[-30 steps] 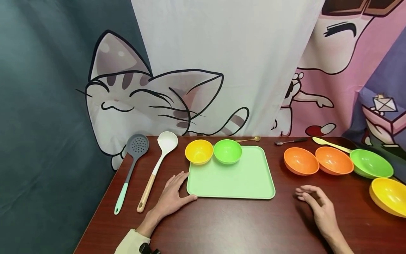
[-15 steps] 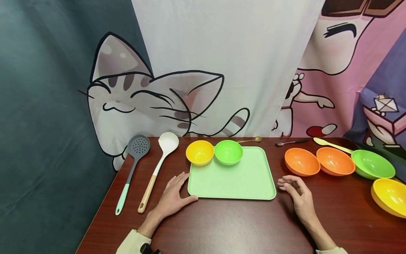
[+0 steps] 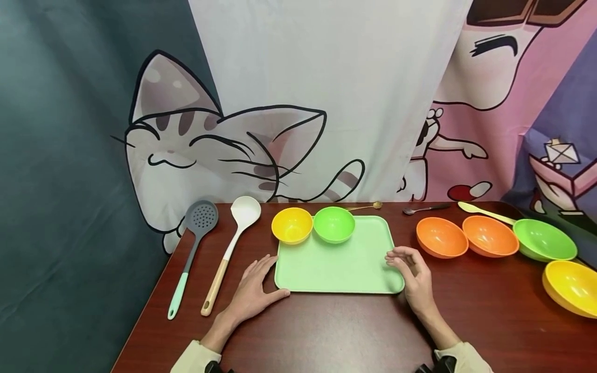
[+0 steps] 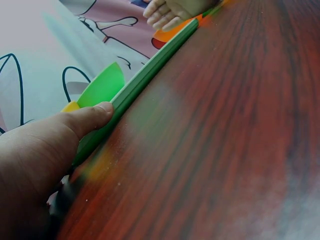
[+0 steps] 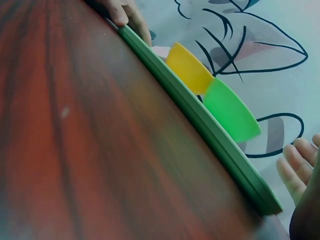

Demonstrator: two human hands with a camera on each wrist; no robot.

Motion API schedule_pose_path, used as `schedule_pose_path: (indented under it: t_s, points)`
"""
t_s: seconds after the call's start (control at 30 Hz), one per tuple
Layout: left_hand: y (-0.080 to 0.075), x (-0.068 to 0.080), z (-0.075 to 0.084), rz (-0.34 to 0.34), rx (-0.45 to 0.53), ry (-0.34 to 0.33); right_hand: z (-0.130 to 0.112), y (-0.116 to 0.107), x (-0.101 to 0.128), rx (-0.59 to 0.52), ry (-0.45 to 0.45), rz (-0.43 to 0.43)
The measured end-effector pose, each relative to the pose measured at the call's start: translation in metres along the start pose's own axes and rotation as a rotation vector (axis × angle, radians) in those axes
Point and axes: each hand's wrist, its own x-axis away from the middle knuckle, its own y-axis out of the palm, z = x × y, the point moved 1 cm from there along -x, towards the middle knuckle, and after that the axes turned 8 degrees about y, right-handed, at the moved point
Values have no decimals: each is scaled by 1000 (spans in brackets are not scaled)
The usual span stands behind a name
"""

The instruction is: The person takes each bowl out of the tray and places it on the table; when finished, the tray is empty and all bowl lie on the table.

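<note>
Basically, L hand [image 3: 254,287] touches smooth rect. tray [image 3: 336,272].

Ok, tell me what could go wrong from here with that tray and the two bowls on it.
The yellow bowl sits at the far-left corner of the tray and seems to overhang its edge; a tilt might slide it off.

The left grip touches the tray, but the right grip looks apart from it, so a lift now could tip it.

The green bowl is close beside the yellow one; a jolt may knock them together.
</note>
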Motion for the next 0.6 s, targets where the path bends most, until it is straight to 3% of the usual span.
schedule_pose_path:
  t_s: [0.13,0.23,0.43,0.6]
  points:
    - [-1,0,0,8,-5,6,4,11,-8,-51,-56,41]
    - [-1,0,0,4,-7,-3,6,19,-13,-54,-46,61]
    - [0,0,0,-4,-7,-10,10,32,-29,44,107,117]
    - [-1,1,0,-9,-15,-17,18,43,-44,214,261,139]
